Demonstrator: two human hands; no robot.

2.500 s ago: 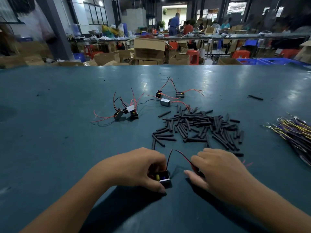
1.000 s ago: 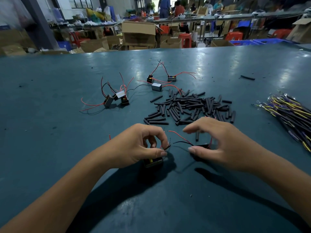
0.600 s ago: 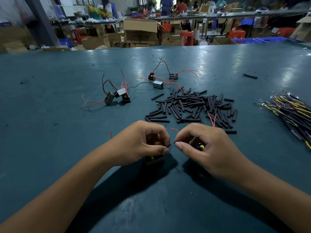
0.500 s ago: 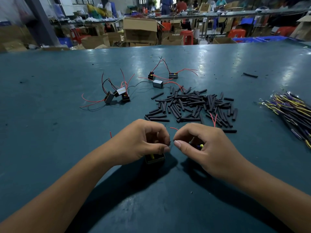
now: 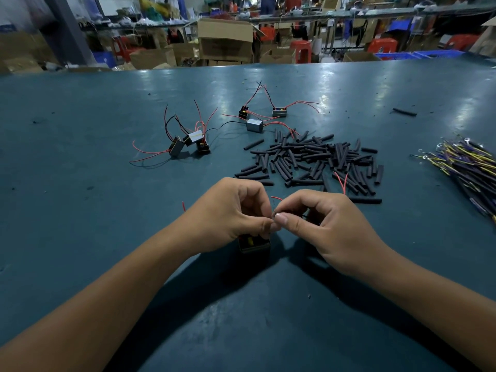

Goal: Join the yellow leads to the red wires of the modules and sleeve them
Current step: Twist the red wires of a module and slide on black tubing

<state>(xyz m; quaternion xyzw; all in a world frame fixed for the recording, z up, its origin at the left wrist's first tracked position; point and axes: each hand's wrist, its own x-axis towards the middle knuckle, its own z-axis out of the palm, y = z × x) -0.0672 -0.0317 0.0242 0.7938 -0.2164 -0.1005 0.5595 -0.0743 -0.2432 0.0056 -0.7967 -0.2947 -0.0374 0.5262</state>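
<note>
My left hand [image 5: 230, 213] and my right hand [image 5: 319, 224] meet fingertip to fingertip, both pinching a thin red wire [image 5: 276, 198] between curled fingers. The module [image 5: 253, 244] sits on the green table [image 5: 80, 210] just under my left hand, near the black sleeves [image 5: 314, 159].
</note>
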